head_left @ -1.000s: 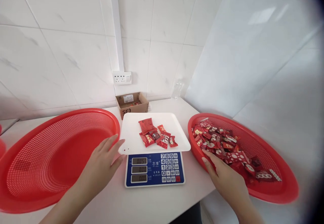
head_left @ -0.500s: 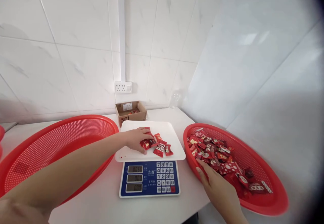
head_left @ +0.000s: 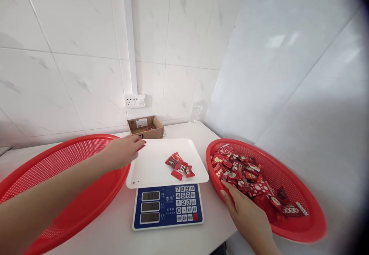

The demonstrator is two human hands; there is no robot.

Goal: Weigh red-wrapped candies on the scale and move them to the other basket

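My left hand (head_left: 127, 151) is closed, with red wrapper ends (head_left: 142, 145) of candies showing at its fingertips. It hovers between the left red basket (head_left: 100, 137) and the scale's white tray (head_left: 150, 162). Several red-wrapped candies (head_left: 180, 166) lie in a small cluster on the right part of that tray. My right hand (head_left: 249, 214) grips the near rim of the right red basket (head_left: 313, 232), thumb outside; part of its fingers is hidden. That basket tilts and holds a heap of red candies (head_left: 242, 170).
The scale's blue panel (head_left: 168, 205) with keys and displays faces me. Behind the tray stands a cardboard box (head_left: 152, 133) with some red packets inside. A clear plastic container (head_left: 196, 112) is at the back corner. A wall socket (head_left: 135, 100) sits above the table.
My left hand has left the tray with candies and moved left toward the left basket. Fewer candies lie on the tray. My right hand keeps its grip on the rim.
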